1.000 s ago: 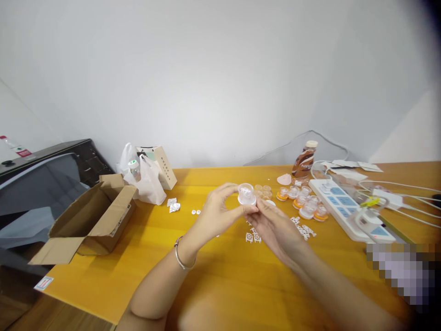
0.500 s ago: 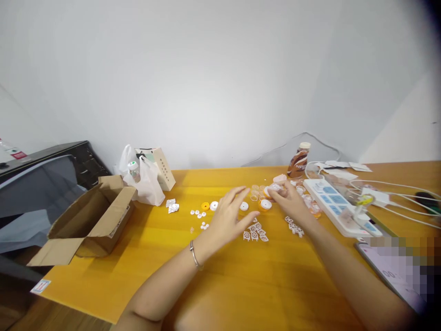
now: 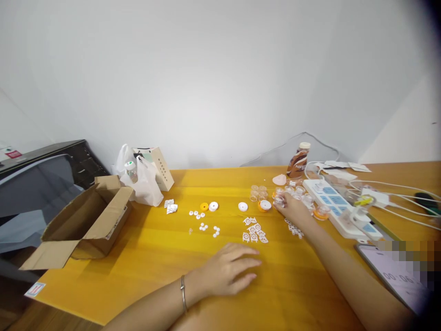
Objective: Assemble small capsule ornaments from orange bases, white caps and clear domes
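Clear cup (image 3: 278, 201) needs gentle, level grip: I pinch it in right hand (image 3: 293, 210); left hand (image 3: 230, 269) (loosely open, empty) lies apart.

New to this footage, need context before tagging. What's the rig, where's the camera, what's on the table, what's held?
There's no machine: these are one person's two bare hands. One head-worn camera looks forward and down, so every picture shares that viewpoint.

The left hand is open and holds nothing. The right hand has its fingers on a clear plastic piece, beside a group of similar pieces, some with orange bases.

On the wooden table, white spoked-wheel parts, a white disc and clear plastic cups lie near the middle. An open cardboard box is at picture left; a power strip, a brown drink bottle and a phone are at picture right.
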Available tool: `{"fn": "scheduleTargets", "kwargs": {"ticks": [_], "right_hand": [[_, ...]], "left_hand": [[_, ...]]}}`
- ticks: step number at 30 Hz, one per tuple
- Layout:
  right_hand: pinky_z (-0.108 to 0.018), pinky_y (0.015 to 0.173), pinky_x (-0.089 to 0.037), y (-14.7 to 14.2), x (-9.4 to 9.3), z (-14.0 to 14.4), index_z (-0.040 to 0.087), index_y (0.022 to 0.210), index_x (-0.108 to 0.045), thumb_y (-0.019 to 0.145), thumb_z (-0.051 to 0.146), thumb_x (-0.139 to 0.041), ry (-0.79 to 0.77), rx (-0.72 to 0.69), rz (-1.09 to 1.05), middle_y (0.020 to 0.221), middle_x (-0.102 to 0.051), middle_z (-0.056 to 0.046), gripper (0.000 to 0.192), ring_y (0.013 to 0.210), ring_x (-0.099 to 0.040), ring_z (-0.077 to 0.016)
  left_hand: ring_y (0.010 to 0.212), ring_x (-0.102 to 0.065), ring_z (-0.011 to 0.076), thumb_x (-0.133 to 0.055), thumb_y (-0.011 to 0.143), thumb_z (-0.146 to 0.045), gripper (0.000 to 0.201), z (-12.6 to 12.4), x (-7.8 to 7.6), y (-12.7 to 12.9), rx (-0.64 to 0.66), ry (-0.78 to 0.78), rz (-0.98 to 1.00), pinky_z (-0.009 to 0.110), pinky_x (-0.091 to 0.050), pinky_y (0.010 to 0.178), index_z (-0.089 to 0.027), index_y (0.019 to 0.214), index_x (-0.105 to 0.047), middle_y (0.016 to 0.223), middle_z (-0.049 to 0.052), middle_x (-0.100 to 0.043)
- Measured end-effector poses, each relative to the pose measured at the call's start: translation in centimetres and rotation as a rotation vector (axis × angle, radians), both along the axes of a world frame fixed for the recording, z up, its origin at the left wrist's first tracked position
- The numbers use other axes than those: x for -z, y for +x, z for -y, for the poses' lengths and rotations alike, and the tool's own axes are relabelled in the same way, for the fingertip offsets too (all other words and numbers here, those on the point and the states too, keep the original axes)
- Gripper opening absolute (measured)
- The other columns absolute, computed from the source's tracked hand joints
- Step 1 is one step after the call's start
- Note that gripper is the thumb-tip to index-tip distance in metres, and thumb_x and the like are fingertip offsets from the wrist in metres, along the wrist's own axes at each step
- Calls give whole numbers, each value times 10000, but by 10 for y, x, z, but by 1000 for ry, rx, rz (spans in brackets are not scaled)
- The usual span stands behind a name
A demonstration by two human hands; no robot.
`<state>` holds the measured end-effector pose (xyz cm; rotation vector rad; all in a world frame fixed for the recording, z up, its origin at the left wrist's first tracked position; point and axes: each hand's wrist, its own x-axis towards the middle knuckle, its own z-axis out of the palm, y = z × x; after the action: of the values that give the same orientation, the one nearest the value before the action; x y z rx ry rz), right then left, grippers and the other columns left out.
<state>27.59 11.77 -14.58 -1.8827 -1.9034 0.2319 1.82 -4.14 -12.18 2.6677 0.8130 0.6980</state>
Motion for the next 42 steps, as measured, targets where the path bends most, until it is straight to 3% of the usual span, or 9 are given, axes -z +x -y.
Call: {"fn": "scheduleTargets", "kwargs": {"ticks": [8, 12, 16, 18, 20, 22, 25, 28, 42], "right_hand": [[-302, 626, -405, -2, -2, 4, 102, 1074, -497, 785, 295, -479, 29, 29, 115, 877, -660, -163, 348, 787, -619, -272], [-339, 649, -417, -6, -20, 14, 87, 1100, -473, 789, 313, -470, 69, 38, 167, 935, -633, -190, 385, 817, -607, -299], [-402, 802, -418, -16, -50, 38, 85, 1141, -454, 824, 344, -430, 388, 2, 211, 1076, -572, -202, 410, 990, -546, -322], [-419, 860, -410, -23, -53, 59, 110, 1144, -467, 848, 360, -400, 462, -118, 144, 1062, -589, -175, 394, 1026, -536, -307], [-407, 890, -427, -31, -40, 87, 180, 1166, -468, 858, 351, -397, 444, -332, 50, 1112, -595, -122, 359, 1057, -542, -270], [-408, 934, -422, -36, -14, 121, 243, 1254, -408, 849, 338, -423, 388, -531, 58, 1245, -534, -88, 416, 1136, -502, -255], [-408, 934, -443, -37, 28, 166, 224, 1332, -347, 823, 356, -472, 320, -611, 141, 1348, -432, -90, 540, 1190, -454, -271], [-432, 939, -439, -33, 51, 189, 217, 1333, -374, 798, 409, -494, 290, -623, 179, 1340, -439, -83, 581, 1185, -457, -292], [-457, 961, -401, -33, 53, 189, 193, 1343, -356, 805, 420, -479, 287, -659, 231, 1366, -399, -91, 597, 1229, -399, -290]], "left_hand": [[1105, -498, 146, -420, 868, -273, 318, -2, 11, 1, 59, 0, -16, 293, -383, 981, -183, 1166, -487, 1196, 75, -540], [1107, -498, 152, -407, 873, -283, 336, -3, 11, 1, 60, -33, -26, 295, -383, 980, -180, 1185, -474, 1203, 82, -536], [1138, -479, 159, -399, 876, -312, 373, -1, 10, -4, 33, -103, -54, 298, -361, 1002, -179, 1221, -449, 1233, 85, -520], [1187, -439, 169, -401, 876, -351, 422, 3, 11, -10, 8, -142, -96, 329, -320, 1039, -192, 1266, -404, 1271, 81, -493], [1269, -340, 204, -407, 866, -411, 514, 10, 16, -17, -50, -174, -168, 414, -233, 1084, -211, 1330, -311, 1346, 75, -418], [1330, -204, 252, -403, 857, -455, 610, 18, 21, -25, -135, -194, -251, 522, -133, 1085, -226, 1380, -188, 1420, 71, -299], [1349, -97, 285, -360, 866, -476, 656, 30, 29, -33, -219, -195, -337, 588, -78, 1059, -236, 1402, -68, 1462, 67, -172], [1350, -102, 277, -321, 868, -504, 653, 35, 33, -36, -230, -182, -370, 564, -102, 1068, -245, 1403, -49, 1466, 57, -153], [1346, -139, 257, -311, 861, -531, 642, 39, 31, -37, -259, -108, -362, 514, -125, 1080, -230, 1396, -125, 1454, 68, -205]]}}
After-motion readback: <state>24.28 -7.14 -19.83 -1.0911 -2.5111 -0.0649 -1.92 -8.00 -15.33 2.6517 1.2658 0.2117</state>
